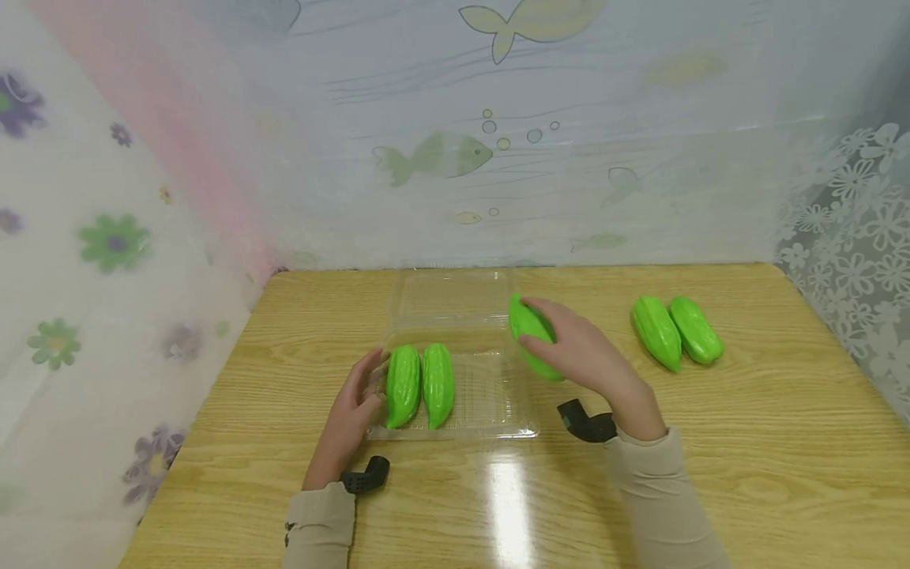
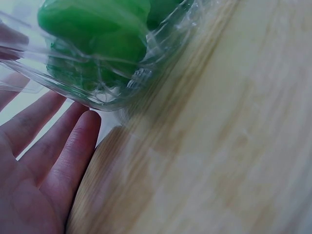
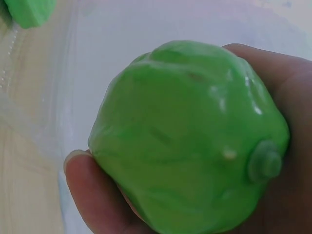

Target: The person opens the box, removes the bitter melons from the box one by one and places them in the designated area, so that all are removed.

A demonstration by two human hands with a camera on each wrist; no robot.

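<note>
My right hand (image 1: 579, 352) grips a bright green, ridged, gourd-like vegetable (image 1: 529, 328), fingers and thumb on either side of it. In the right wrist view its blunt end with a short stem (image 3: 265, 161) faces the camera, and it is held over the right side of a clear plastic clamshell box (image 1: 490, 431). Two similar green vegetables, a left one (image 1: 404, 386) and one beside it (image 1: 438, 383), lie side by side in the box's left half, tapered ends toward me. My left hand (image 1: 351, 411) rests against the box's left side, its fingers (image 2: 73, 156) extended at the plastic edge.
Two more green vegetables, one (image 1: 656, 332) left of the other (image 1: 697, 330), lie together on the right of the wooden table (image 1: 768, 442). The box's lid (image 1: 455, 292) lies folded back toward the patterned curtain (image 1: 320, 197) behind the table.
</note>
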